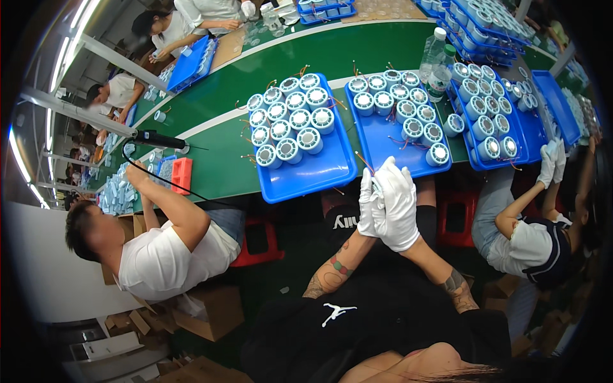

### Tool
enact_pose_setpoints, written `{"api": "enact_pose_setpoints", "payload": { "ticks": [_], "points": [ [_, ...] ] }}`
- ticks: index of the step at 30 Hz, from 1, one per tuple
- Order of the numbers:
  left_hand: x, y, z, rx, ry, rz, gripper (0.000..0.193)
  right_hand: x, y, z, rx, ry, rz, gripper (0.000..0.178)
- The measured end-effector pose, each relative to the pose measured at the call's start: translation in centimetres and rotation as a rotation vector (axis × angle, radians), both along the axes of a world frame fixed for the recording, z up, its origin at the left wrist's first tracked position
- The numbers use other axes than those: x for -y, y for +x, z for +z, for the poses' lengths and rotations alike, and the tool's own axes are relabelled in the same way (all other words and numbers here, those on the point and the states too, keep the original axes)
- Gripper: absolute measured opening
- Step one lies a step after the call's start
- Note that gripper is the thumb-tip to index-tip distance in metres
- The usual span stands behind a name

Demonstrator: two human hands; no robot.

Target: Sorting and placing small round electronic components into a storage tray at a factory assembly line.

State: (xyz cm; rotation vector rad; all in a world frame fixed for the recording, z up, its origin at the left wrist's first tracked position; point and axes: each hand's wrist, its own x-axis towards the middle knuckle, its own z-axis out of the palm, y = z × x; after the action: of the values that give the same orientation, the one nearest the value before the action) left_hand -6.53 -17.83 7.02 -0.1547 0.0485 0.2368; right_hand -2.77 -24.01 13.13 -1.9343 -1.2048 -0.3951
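Both of my hands wear white gloves and are pressed together in front of the near table edge. My left hand (368,214) and my right hand (397,207) close around one small item with thin reddish wires (364,161) sticking out at the top. A sliver of light blue shows between the gloves; most of the item is hidden, but it resembles the wired motors nearby. Just beyond my hands lies a blue tray (377,150) of light-blue cylindrical motors (384,102) with silver slotted tops. To its left, another blue tray (306,179) carries similar motors (295,101) in rows.
A third blue tray (520,137) of motors is at the right, beside plastic bottles (439,80). One motor (454,125) stands between trays. Co-workers sit on both sides, the left one (179,255) near a red bin (182,175). A black tool (159,139) extends over the green table (217,159).
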Motion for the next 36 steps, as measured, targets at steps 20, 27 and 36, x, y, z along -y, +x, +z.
{"api": "enact_pose_setpoints", "payload": {
  "ticks": [20, 27, 36],
  "points": [
    [-0.1, -0.2, -0.6, -0.144, 0.262, 0.152, 0.049, -1.4, 3.8, 2.7, -0.39, -0.301, 0.346, 0.013],
    [-0.3, -1.5, 2.1, -0.146, 0.425, 0.077, 0.034, -1.2, 3.6, 2.5, -0.317, -0.126, 0.198, 0.02],
    [-2.3, 1.0, -5.2, 0.42, 0.296, 0.141, 0.042, -2.8, 1.5, -1.0, 0.035, 0.175, -0.07, 0.022]
  ]
}}
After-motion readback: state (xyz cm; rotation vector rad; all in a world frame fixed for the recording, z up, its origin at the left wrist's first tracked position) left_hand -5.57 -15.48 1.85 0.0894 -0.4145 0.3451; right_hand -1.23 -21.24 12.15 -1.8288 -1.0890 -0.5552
